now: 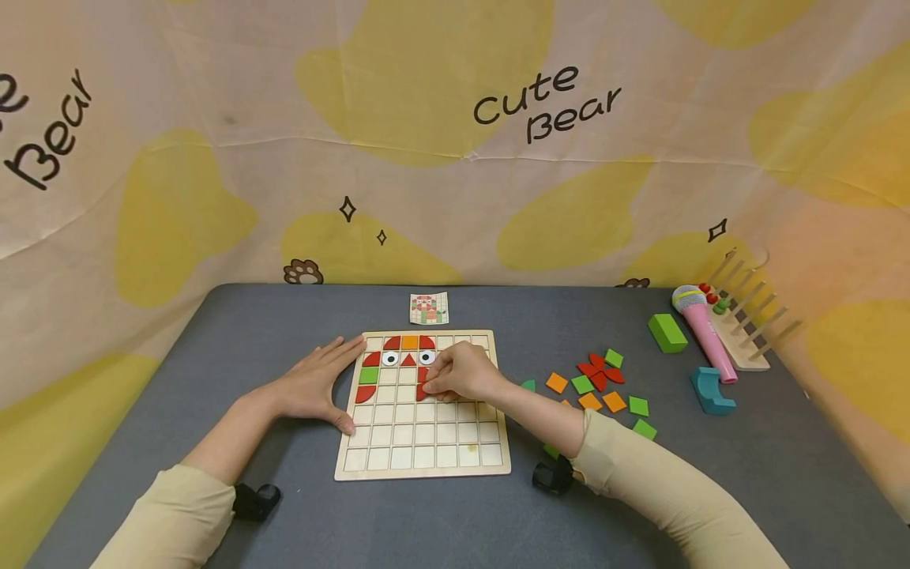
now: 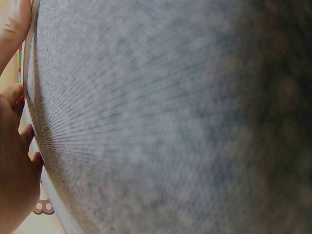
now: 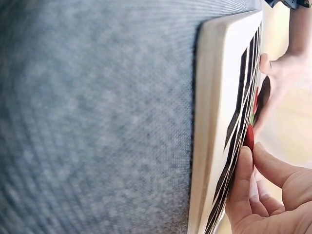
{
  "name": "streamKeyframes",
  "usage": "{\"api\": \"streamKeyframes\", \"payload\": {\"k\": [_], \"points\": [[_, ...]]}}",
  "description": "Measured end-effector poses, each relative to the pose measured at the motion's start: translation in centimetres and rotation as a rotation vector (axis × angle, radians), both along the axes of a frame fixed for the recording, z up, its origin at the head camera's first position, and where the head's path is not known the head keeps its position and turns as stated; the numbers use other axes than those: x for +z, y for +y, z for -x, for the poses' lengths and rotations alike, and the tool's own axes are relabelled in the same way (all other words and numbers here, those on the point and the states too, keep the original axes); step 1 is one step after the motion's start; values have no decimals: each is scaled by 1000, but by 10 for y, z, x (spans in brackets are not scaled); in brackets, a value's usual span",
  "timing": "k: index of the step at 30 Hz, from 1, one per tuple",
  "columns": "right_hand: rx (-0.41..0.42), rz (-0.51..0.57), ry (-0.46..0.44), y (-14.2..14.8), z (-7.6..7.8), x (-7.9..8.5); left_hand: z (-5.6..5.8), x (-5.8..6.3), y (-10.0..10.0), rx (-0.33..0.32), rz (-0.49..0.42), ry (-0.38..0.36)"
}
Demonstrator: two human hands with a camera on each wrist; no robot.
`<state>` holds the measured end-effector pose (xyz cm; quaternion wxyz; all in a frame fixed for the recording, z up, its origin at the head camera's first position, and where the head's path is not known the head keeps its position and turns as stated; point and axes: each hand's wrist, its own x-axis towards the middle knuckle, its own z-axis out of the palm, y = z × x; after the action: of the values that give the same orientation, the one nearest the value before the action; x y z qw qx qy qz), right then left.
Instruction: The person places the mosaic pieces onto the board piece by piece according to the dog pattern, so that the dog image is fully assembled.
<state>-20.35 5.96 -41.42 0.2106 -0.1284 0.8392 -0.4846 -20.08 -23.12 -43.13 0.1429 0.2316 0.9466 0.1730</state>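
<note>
A wooden grid board (image 1: pixel 426 472) lies on the table. My left hand (image 1: pixel 309 387) rests at its left edge, fingers spread and thumb on the near side of that edge. My right hand (image 1: pixel 462 371) is over the board's right half. Its thumb and index finger pinch a red quarter-circle tile (image 3: pixel 249 136), close against the grid in the right wrist view. Red tiles (image 1: pixel 366 393), a green square (image 1: pixel 369 375), an orange square (image 1: pixel 410 342) and two eye tiles (image 1: pixel 390 359) fill cells in the upper left; my right fingers hide some cells.
Behind the board lies a small pattern card (image 1: pixel 429 309). Loose orange (image 1: pixel 557 382), green (image 1: pixel 638 406) and red tiles (image 1: pixel 600 371) are scattered at right. Farther right are a green block (image 1: pixel 667 333), a teal curved block (image 1: pixel 712 391), a pink microphone (image 1: pixel 711 340) and a peg rack (image 1: pixel 746 344).
</note>
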Motion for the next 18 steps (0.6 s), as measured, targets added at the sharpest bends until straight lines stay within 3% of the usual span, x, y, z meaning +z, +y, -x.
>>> {"api": "streamKeyframes", "payload": {"k": [18], "points": [[16,-19,12,0,0,1,-1,2,0,-1,-8,-4]]}}
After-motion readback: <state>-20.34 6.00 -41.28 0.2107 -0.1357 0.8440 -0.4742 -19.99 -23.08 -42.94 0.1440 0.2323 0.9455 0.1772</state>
